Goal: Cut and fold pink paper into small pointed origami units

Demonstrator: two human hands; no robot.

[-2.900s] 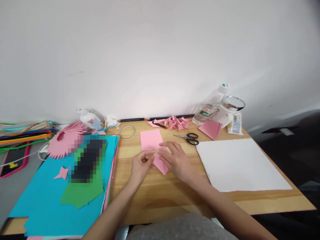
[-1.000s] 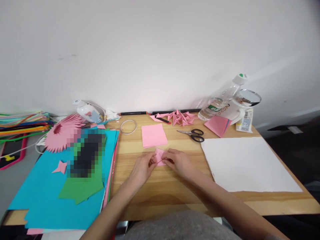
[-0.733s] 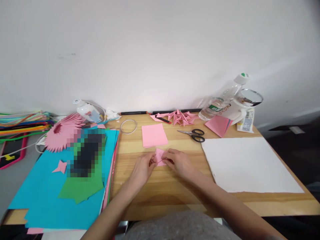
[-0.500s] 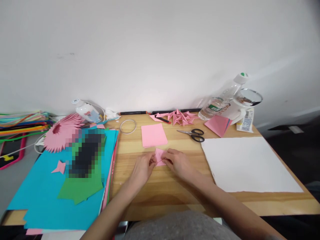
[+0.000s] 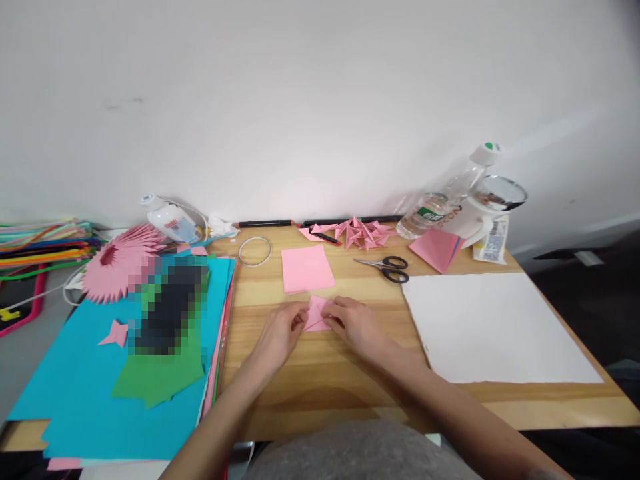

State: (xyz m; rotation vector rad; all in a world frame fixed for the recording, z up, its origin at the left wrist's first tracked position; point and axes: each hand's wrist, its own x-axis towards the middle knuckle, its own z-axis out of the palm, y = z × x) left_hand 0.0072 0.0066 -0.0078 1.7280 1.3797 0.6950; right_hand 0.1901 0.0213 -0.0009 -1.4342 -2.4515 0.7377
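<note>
A small folded square of pink paper [image 5: 315, 319] lies on the wooden table between my hands, its creases showing. My left hand [image 5: 281, 333] is closed, thumb and fingertips pinched at the paper's left edge. From the other side my right hand [image 5: 357, 325] grips the paper's right part, its bent fingers covering that corner. Just beyond them rests a stack of pink paper squares [image 5: 307, 268]. Scissors with black handles [image 5: 395, 269] lie to the right of the stack.
Blue sheets [image 5: 80, 373] and green paper [image 5: 160, 380] cover the left side, near a pleated pink ring [image 5: 120, 263]. White board [image 5: 500, 327] lies right. Along the wall are a white bottle [image 5: 173, 220], a bracelet-like ring [image 5: 255, 251], pink folded pieces [image 5: 367, 233] and a water bottle [image 5: 433, 207].
My left hand has shifted slightly left, uncovering more of the paper's left part. My right hand stays in nearly the same place. The view has moved a little.
</note>
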